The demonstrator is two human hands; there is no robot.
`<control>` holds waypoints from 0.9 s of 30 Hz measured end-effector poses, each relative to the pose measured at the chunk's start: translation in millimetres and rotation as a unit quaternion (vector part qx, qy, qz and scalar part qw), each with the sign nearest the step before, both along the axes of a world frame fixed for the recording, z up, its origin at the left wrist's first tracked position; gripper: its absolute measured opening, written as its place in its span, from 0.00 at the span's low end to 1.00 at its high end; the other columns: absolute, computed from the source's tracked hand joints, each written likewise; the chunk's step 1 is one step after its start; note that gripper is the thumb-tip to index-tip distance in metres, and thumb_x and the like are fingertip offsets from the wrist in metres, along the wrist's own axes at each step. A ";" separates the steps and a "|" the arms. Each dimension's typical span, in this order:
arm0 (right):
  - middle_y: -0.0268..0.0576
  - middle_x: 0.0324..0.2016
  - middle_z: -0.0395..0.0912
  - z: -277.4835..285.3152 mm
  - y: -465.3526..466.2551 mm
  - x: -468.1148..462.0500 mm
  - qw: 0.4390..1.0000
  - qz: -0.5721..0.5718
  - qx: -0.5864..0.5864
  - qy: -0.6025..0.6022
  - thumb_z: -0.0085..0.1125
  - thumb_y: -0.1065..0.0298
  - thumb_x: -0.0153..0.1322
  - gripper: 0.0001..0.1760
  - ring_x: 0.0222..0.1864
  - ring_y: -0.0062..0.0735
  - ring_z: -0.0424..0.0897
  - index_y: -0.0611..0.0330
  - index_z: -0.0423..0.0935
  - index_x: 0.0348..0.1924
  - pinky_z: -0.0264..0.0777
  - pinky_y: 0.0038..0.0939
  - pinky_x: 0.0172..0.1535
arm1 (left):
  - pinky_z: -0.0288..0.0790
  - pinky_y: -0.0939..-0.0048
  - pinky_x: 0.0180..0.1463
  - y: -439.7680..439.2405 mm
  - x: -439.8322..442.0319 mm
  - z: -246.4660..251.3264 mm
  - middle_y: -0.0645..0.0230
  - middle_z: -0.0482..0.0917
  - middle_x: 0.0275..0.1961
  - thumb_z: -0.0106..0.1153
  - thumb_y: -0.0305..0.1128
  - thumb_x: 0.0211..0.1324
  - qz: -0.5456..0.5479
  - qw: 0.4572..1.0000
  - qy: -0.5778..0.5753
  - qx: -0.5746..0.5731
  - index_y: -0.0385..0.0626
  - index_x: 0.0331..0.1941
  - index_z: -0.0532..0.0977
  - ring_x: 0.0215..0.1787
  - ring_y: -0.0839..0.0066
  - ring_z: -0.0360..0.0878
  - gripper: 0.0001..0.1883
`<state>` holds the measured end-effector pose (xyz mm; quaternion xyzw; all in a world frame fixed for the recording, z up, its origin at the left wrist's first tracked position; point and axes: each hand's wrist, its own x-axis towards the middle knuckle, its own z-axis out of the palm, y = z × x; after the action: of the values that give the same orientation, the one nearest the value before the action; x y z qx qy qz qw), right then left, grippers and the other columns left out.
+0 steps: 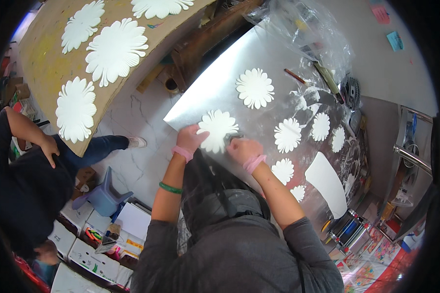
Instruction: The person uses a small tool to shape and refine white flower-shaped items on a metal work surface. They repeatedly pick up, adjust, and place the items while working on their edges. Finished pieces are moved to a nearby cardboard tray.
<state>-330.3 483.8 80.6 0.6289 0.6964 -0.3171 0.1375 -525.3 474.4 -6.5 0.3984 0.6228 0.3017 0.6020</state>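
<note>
A white petal-edged flower sheet (217, 130) lies at the near edge of the metal-topped table (220, 77). My left hand (191, 138) has its thumb on the sheet's left petals, fingers at the table's edge. At the sheet's right side, my right hand (244, 148) is closed around a small dark, partly clear tool (234, 137), mostly hidden by the fingers; its kind is unclear. Another white flower sheet (255, 88) lies beyond, and several smaller ones (288, 134) are to the right. A curved plain white sheet (326, 185) lies at the table's right part.
A brown board (40, 73) at upper left bears several large white flowers (116, 52). A brown-handled tool (295, 77), clear plastic wrap (308, 33) and a small fan (351, 91) are at the back. A roller machine (349, 231) stands at right. Another person (29, 175) is at left, near a stool (106, 194).
</note>
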 end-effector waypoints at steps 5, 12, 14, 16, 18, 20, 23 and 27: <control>0.41 0.25 0.80 -4.6 1.4 -4.3 1.000 0.014 0.027 0.000 0.54 0.52 0.62 0.13 0.30 0.46 0.79 0.48 0.79 0.24 0.72 0.41 0.33 | 0.70 0.73 0.37 -1.0 -1.9 -2.2 0.62 0.81 0.30 0.61 0.40 0.49 -0.022 0.999 0.047 0.001 0.40 0.36 0.79 0.31 0.72 0.78 0.16; 0.43 0.29 0.80 -4.1 11.4 -4.1 0.998 0.006 -0.061 0.008 0.53 0.53 0.64 0.13 0.34 0.45 0.79 0.50 0.79 0.27 0.71 0.39 0.36 | 0.67 0.79 0.33 0.8 -3.6 -6.8 0.72 0.79 0.28 0.62 0.34 0.51 -0.030 0.998 0.021 -0.043 0.36 0.36 0.79 0.28 0.85 0.72 0.13; 0.43 0.28 0.80 -3.5 13.3 -5.7 0.998 0.003 -0.068 0.004 0.53 0.52 0.64 0.13 0.33 0.45 0.79 0.50 0.79 0.26 0.71 0.39 0.36 | 0.67 0.80 0.32 0.5 -2.7 -8.5 0.73 0.79 0.28 0.63 0.32 0.50 -0.009 0.997 -0.009 -0.071 0.36 0.35 0.79 0.28 0.85 0.72 0.12; 0.43 0.28 0.80 -3.2 13.5 -6.7 0.998 0.005 -0.063 0.001 0.53 0.51 0.64 0.13 0.33 0.45 0.79 0.50 0.79 0.26 0.71 0.39 0.36 | 0.67 0.80 0.32 -0.5 -1.8 -9.1 0.73 0.79 0.28 0.63 0.32 0.50 0.008 0.997 -0.028 -0.068 0.36 0.35 0.79 0.28 0.85 0.72 0.11; 0.42 0.26 0.80 -3.4 13.0 -6.7 0.999 0.010 -0.049 -0.001 0.55 0.51 0.63 0.14 0.32 0.45 0.79 0.50 0.79 0.25 0.70 0.39 0.35 | 0.68 0.77 0.34 -1.5 -1.7 -9.2 0.68 0.79 0.29 0.62 0.35 0.49 0.011 0.997 -0.028 -0.066 0.36 0.34 0.79 0.29 0.80 0.74 0.13; 0.41 0.24 0.79 -4.0 12.6 -6.1 1.000 0.013 -0.028 -0.004 0.57 0.51 0.62 0.14 0.31 0.44 0.79 0.51 0.78 0.25 0.70 0.38 0.33 | 0.70 0.69 0.38 -2.7 -1.9 -9.7 0.58 0.81 0.30 0.60 0.43 0.47 0.002 0.999 -0.015 -0.052 0.38 0.35 0.79 0.31 0.69 0.78 0.19; 0.42 0.24 0.79 -4.9 13.5 -5.1 0.999 0.014 -0.036 -0.007 0.57 0.51 0.62 0.14 0.31 0.44 0.78 0.51 0.78 0.25 0.70 0.38 0.33 | 0.70 0.70 0.38 -3.3 -1.3 -13.1 0.58 0.81 0.30 0.60 0.43 0.47 0.005 0.998 -0.021 -0.061 0.38 0.35 0.78 0.31 0.70 0.78 0.19; 0.42 0.25 0.79 -4.9 15.9 -6.0 0.998 0.021 -0.048 -0.018 0.56 0.51 0.62 0.14 0.31 0.45 0.79 0.50 0.79 0.25 0.71 0.39 0.34 | 0.69 0.69 0.37 -4.4 0.3 -18.5 0.57 0.80 0.30 0.60 0.43 0.47 0.013 0.997 -0.028 -0.070 0.38 0.35 0.78 0.31 0.70 0.77 0.19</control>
<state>-336.3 499.7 75.7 0.6126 0.6908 -0.3357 0.1865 -525.0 469.9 -25.1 0.3384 0.6307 0.2764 0.6413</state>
